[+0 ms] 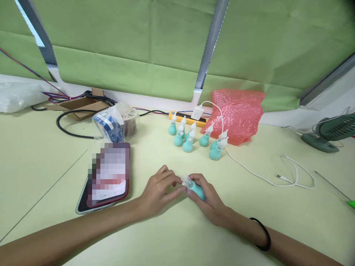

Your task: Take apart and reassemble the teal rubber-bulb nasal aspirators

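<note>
Green cloth hangs behind a pale table (41, 155), and from the head view both hands meet near its front edge, at the middle. The right hand (210, 201) is wrapped round a teal bulb (197, 189) that lies tilted just above the tabletop. The left hand (158, 190) has its fingertips pressed together on the clear tip (186, 181) at the bulb's end. It looks like work at the joint between tip and bulb, though I cannot tell whether the tip is going on or coming off. Either way a move there calls for the right hand to hold steady while the left works the tip.

Toward the far edge stand more bulbs (188, 138) with their tips on, well apart from the hands. A pink bubble wrap (235, 111) and a power strip (188, 119) lie behind them. A phone (109, 173) lies just beside the left hand, and a white cable (277, 177) trails along the right side, so neither is in the way.
</note>
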{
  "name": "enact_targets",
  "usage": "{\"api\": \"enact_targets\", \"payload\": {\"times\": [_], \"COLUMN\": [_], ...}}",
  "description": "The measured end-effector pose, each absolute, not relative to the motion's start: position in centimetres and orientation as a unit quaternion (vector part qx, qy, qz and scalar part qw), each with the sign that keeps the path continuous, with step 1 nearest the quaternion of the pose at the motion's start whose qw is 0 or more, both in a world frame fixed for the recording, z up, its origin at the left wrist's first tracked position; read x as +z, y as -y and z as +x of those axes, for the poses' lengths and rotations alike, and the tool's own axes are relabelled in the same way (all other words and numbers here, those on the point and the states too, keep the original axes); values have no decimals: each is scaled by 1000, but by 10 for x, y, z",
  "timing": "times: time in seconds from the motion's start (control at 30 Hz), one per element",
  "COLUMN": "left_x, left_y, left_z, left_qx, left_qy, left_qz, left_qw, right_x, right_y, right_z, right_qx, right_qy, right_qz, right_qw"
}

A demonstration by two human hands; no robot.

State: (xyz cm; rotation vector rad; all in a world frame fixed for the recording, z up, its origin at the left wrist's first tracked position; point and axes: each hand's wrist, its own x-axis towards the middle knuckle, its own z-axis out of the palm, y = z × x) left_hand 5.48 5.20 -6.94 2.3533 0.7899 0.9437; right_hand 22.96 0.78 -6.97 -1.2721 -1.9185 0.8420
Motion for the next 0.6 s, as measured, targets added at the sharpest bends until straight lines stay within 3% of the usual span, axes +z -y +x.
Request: {"api": "enact_targets", "payload": {"times": [0.6], "left_x": [-59], "left_y": [-35], "left_z": [65], "left_qx": [348], "left_qy": [-389], "left_qz": [586], "left_qw": [619], "right_x": [-92], "right_y": [-8], "right_z": [232], "right_qx": [234], "right_qy": [769], "right_qz": [-468], "right_qw": [367]}}
